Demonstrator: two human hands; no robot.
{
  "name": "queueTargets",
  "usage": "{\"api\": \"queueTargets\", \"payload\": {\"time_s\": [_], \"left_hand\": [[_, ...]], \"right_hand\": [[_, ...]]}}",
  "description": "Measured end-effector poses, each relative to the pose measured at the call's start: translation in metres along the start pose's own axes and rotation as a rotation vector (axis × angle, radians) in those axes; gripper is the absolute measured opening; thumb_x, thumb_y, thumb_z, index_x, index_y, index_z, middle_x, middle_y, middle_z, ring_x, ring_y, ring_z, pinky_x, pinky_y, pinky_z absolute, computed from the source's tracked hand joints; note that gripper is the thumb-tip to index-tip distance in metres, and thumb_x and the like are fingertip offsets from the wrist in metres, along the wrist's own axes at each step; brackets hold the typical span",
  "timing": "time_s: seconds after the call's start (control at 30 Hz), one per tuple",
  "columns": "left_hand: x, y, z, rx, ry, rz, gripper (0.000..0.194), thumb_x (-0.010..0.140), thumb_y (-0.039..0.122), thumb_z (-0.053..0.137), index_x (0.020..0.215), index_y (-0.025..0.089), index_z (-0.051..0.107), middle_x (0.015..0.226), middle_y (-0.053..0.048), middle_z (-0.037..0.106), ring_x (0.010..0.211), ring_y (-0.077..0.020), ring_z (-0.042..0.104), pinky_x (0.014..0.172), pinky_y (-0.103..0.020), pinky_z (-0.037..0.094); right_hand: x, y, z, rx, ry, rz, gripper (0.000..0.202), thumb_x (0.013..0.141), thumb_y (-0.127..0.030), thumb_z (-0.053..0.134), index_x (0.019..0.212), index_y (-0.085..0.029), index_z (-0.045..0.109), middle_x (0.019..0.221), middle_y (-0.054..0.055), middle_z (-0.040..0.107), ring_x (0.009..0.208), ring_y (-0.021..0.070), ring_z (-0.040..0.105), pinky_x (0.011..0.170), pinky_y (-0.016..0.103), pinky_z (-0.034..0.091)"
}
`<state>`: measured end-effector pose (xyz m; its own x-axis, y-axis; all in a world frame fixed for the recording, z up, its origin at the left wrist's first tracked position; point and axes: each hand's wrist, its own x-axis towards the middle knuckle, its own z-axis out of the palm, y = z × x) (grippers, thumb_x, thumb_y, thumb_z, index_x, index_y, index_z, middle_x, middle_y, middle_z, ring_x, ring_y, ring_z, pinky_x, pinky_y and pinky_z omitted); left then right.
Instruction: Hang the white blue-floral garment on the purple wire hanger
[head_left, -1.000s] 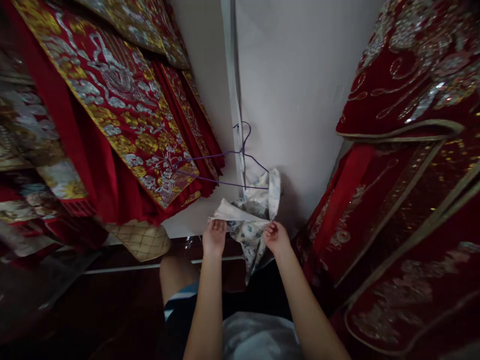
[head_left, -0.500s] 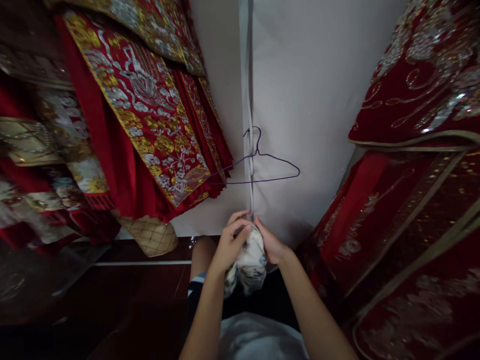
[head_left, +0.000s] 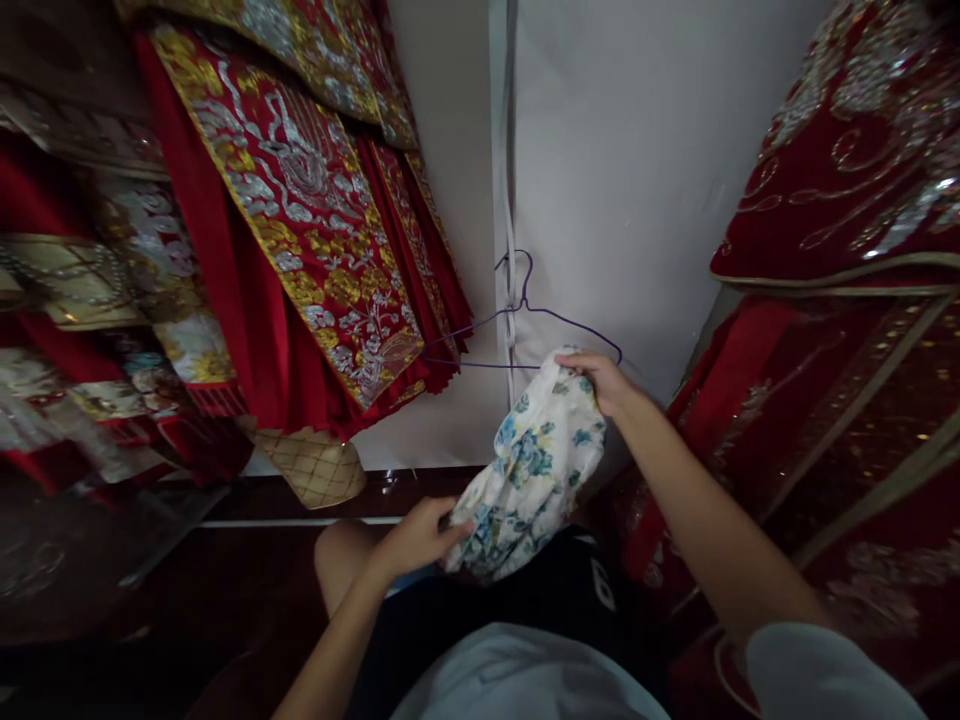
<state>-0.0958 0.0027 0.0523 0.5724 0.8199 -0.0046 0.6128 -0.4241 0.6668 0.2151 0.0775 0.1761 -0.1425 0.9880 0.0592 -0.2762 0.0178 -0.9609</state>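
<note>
A white cloth with a blue floral print [head_left: 532, 450] is stretched slantwise between my two hands; its exact kind does not show. My right hand [head_left: 596, 380] pinches its upper edge, close to the lower bar of a purple wire hanger [head_left: 574, 318]. Lower and to the left, my left hand [head_left: 424, 535] grips the bunched other end near my lap. The hanger hangs against the white wall, and the cloth covers part of its bottom bar.
Red garments with gold and silver embroidery [head_left: 300, 210] hang at the left. More beaded red garments [head_left: 847, 220] hang on the right. A pale cable [head_left: 507, 180] runs down the wall [head_left: 622, 150] behind the hanger. A quilted gold piece [head_left: 311, 470] hangs low at left.
My hands have moved apart, the right one up and to the right, the left one down and to the left. The cloth, bunched between them before, is now spread out.
</note>
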Motion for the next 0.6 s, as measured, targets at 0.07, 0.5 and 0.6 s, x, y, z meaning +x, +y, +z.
{"api": "queueTargets", "payload": {"time_s": [0.07,0.5,0.6], "left_hand": [[0.003,0.002,-0.012,0.117,0.111,0.017,0.043,0.085,0.054,0.055,0.097,0.014,0.068,0.090,-0.006,0.070,0.080,-0.0205,0.061,0.073,-0.027,0.044],[0.030,-0.005,-0.068,0.761,0.223,-0.131,0.033,0.090,0.025,0.036,0.086,0.014,0.067,0.094,-0.015,0.071,0.095,-0.0286,0.065,0.094,-0.043,0.042],[0.038,0.002,-0.086,0.722,0.302,-0.041,0.032,0.088,0.023,0.037,0.095,0.013,0.067,0.111,-0.015,0.069,0.110,-0.0287,0.060,0.098,-0.044,0.042]], "right_hand": [[0.016,0.003,-0.005,-0.024,0.055,-0.003,0.022,0.052,-0.028,0.079,0.056,-0.017,0.060,0.051,0.000,0.061,0.048,0.0137,0.056,0.050,0.024,0.046],[0.089,0.053,-0.033,-0.778,0.192,-0.415,0.041,0.071,-0.057,0.062,0.061,-0.018,0.060,0.060,0.000,0.056,0.063,0.0159,0.051,0.059,0.026,0.039],[0.077,0.056,-0.041,-0.882,0.264,-0.480,0.051,0.069,-0.066,0.060,0.051,-0.020,0.047,0.051,-0.003,0.039,0.055,0.0125,0.039,0.054,0.026,0.030]]}}
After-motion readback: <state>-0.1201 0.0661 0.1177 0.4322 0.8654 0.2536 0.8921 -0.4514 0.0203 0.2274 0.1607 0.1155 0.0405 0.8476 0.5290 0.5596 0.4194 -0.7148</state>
